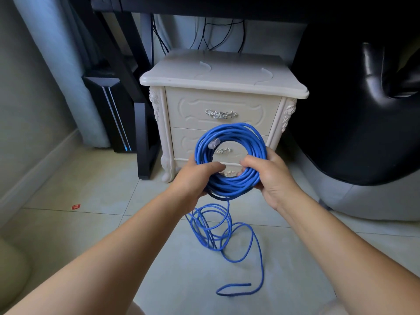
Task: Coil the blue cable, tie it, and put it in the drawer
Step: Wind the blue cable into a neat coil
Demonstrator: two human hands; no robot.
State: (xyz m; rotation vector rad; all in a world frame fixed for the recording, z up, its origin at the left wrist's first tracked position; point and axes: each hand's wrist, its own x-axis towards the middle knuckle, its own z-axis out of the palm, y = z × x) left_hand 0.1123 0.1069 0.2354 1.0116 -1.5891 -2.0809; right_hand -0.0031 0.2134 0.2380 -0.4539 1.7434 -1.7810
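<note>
A blue cable (236, 137) is wound into a round coil held in front of a cream nightstand (222, 73). My left hand (195, 178) grips the coil's lower left side, thumb across the strands. My right hand (270, 176) grips its lower right side. A clear plug (213, 143) sticks out at the coil's upper left. The loose tail (218, 228) hangs from the coil's bottom and lies in loops on the tiled floor. The nightstand's top drawer (221, 114) is closed, with a silver handle; the lower drawer fronts are partly hidden behind the coil.
A black desk leg (143, 137) and a dark computer tower (111, 114) stand left of the nightstand. A black leather chair (363, 110) fills the right side. Cords hang behind the nightstand. A small red scrap (76, 206) lies on the floor at left.
</note>
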